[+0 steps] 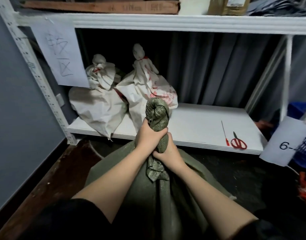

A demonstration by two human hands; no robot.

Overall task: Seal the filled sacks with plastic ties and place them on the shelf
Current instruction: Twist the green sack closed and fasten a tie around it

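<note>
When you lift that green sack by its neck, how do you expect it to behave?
Probably heavy: the green sack looks full and broad, and both the left hand and right hand grip its twisted neck. Its woven cloth looks floppy, so the body would likely sag.

There is only one view, from a wide-angle camera worn on the person's head. It looks forward and downward, so both forearms enter from the bottom edge and meet near the middle, where the left hand and the right hand are close to the lens. Farther ahead the camera faces the white shelf, whose lower board crosses the middle of the picture and whose upper board runs along the top. The straight edges appear bent near the borders.
</note>
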